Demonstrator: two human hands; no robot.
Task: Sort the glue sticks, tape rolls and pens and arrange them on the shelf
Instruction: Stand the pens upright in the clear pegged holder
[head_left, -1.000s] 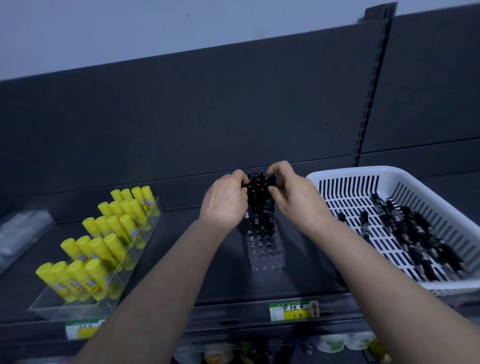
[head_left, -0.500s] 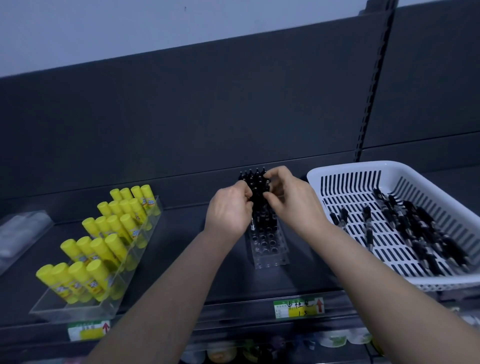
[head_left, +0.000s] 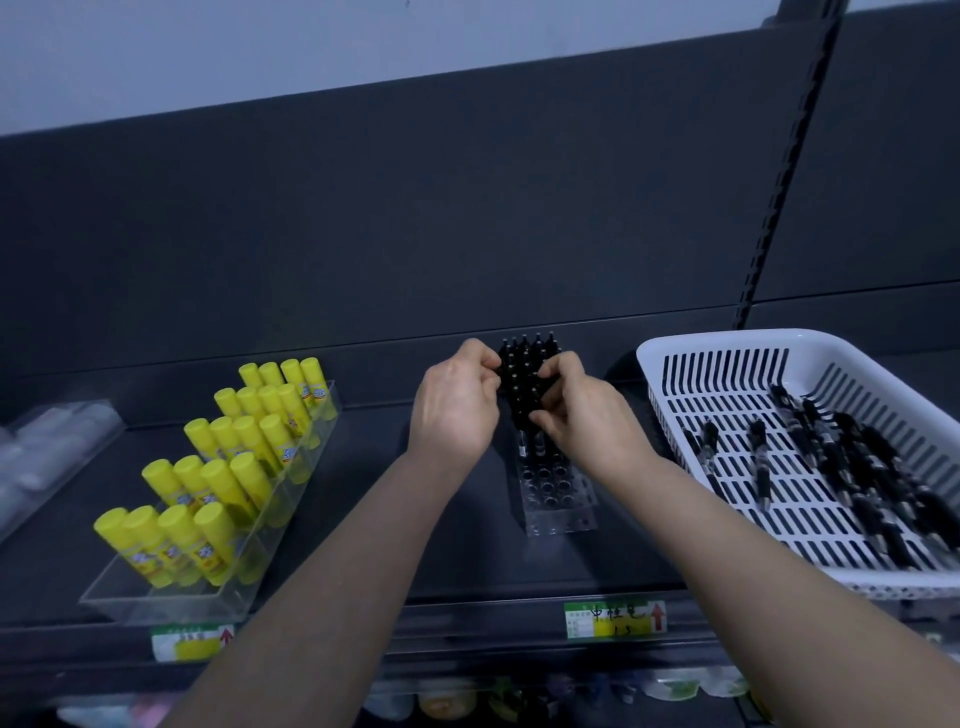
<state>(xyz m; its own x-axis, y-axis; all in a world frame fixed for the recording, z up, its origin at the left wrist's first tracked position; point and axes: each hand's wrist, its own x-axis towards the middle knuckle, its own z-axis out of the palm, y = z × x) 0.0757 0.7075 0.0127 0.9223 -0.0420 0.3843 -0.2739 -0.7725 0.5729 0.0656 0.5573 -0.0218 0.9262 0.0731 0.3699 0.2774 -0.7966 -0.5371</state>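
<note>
Standing pens (head_left: 525, 364): black, slim and glossy. They are packed upright in the rear rows of the holder at the back of the shelf (head_left: 363, 525), with their long axes vertical.
Holder (head_left: 560, 501): a clear acrylic block drilled with round holes. The front rows show open holes.
Left hand (head_left: 457, 402): its fingers are curled against the left side of the pen cluster. The knuckles hide whether this grip actually pinches a pen, so it cannot be told.
Right hand (head_left: 584, 413): the grip is clamped, with thumb and fingertips pinching pens on the cluster's right side.
Key relation: the free holes lie just in front of and below both grips, on the person's side.
Loose pens (head_left: 831, 457): black, lying flat and slanting in the basket to the right. The right hand is nearer to them. Judgement: each would have to be turned upright before going into a hole.
Basket (head_left: 727, 345): white, rigid, slotted plastic, just beside the holder.
Glue sticks (head_left: 234, 452): smooth yellow cylinders ranked in a clear stepped tray (head_left: 156, 605), well apart to the left.
Tape rolls: none can be made out.
</note>
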